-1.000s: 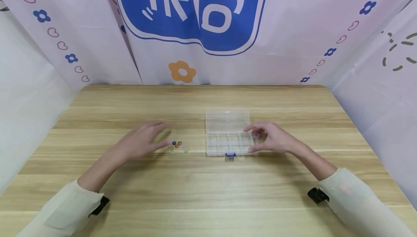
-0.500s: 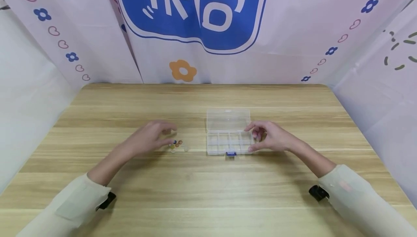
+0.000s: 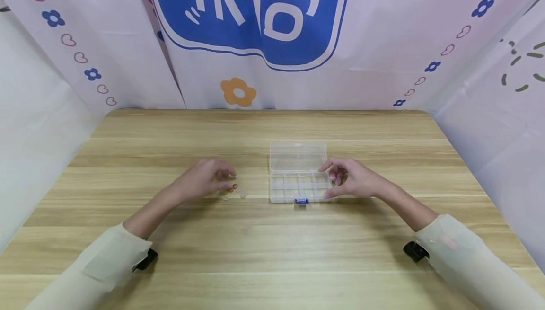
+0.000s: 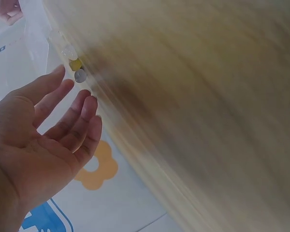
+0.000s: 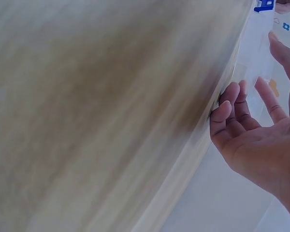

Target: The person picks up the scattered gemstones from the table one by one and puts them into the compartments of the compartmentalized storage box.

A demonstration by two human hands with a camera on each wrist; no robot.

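Note:
A clear plastic compartment box [image 3: 291,187] lies on the table with its transparent lid [image 3: 298,157] folded back and a blue latch [image 3: 302,201] at the front. My right hand [image 3: 359,180] holds the box's right end, thumb at the front corner and index finger near the hinge. Left of the box is a small group of round beads, among them an orange-red one [image 3: 235,186] and a clear one [image 3: 242,193]. Over them hovers my left hand [image 3: 206,177], covering some from the head view. The left wrist view shows a yellow bead [image 4: 75,65] just beyond parted, loosely bent fingers.
The wood-grain table [image 3: 272,253] reaches back to a printed white cloth [image 3: 340,87]. White cloth also hangs at both sides. A black wrist camera [image 3: 415,252] sits at the right sleeve, another [image 3: 146,259] at the left.
My left hand has moved right over the beads, its thumb and fingers drawing closer together and covering the blue bead. My right hand and the box have stayed in place.

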